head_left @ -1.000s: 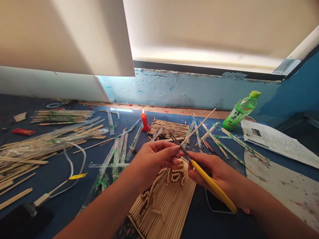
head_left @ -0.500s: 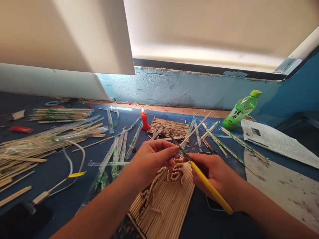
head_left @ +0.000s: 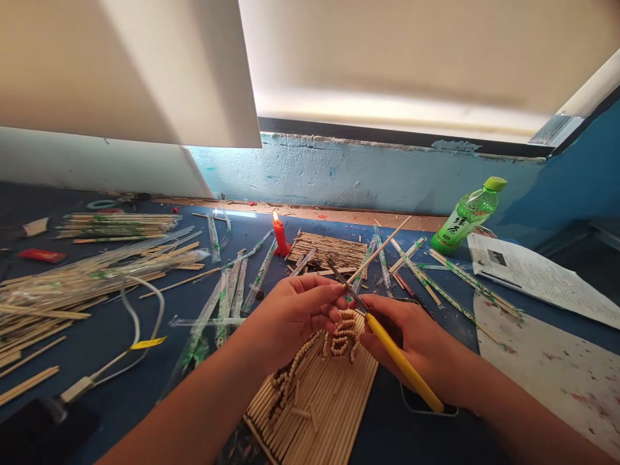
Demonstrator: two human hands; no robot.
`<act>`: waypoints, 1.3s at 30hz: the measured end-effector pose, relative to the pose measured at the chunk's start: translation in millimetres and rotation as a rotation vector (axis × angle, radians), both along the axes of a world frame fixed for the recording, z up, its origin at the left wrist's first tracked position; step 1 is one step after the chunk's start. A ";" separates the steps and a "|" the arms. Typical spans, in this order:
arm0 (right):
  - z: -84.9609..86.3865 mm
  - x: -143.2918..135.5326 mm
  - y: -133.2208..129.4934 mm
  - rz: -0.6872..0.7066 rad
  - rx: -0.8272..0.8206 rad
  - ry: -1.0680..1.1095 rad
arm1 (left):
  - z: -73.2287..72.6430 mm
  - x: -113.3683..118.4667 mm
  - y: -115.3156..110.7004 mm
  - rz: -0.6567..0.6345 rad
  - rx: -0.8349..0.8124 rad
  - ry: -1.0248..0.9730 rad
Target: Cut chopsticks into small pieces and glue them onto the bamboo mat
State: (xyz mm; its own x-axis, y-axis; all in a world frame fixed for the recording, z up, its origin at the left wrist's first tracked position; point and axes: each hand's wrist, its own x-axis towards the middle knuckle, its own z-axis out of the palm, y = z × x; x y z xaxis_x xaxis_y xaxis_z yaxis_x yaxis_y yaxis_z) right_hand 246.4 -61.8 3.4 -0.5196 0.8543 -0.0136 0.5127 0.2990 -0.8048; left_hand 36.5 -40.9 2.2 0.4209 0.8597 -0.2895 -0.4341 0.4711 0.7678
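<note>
My left hand [head_left: 303, 307] pinches the near end of a thin wooden chopstick [head_left: 382, 248], which slants up and away to the right. In my right hand [head_left: 411, 336] is a yellow-handled bladed tool [head_left: 400, 358]; its slim metal blade lies against the chopstick close to my left fingertips. Whether the tool has a second handle is hidden by my palm. Beneath both hands lies a panel of chopsticks [head_left: 334, 413] laid side by side. Rows of small round wooden pieces [head_left: 343, 336] stand on it, and a few short cut sticks [head_left: 303, 412] rest loose there.
A lit red candle [head_left: 279, 236] stands beyond my hands, beside a mat of thin brown sticks [head_left: 329, 250]. Wrapped chopsticks [head_left: 116, 223] and a white cable [head_left: 135, 310] lie left. On the right are a green bottle [head_left: 465, 216], printed papers [head_left: 547, 278] and a stained sheet [head_left: 547, 368].
The yellow handle has swung slightly left and my right hand has shifted a little left. My left hand still pinches the chopstick at nearly the same place.
</note>
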 end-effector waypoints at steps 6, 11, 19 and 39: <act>7.6 -1.2 -1.1 0.047 -0.074 0.034 | -1.7 0.7 0.0 0.016 0.080 0.093; 7.2 -1.8 -3.0 0.030 -0.077 0.018 | 2.2 4.0 -3.4 0.061 0.156 0.208; 3.2 -2.1 -5.1 -0.002 -0.080 -0.030 | 4.5 6.1 -6.4 0.098 0.212 0.286; -1.1 -1.7 -8.0 -0.021 -0.127 -0.017 | 2.2 10.0 -16.9 0.216 0.588 0.779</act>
State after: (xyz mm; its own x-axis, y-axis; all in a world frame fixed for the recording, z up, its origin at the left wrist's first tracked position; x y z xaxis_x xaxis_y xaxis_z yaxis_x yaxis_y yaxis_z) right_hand 244.7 -69.8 2.3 -0.5002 0.8559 -0.1310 0.5315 0.1841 -0.8268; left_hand 46.6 -57.8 4.5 0.1123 0.9906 0.0780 0.2581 -0.1049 0.9604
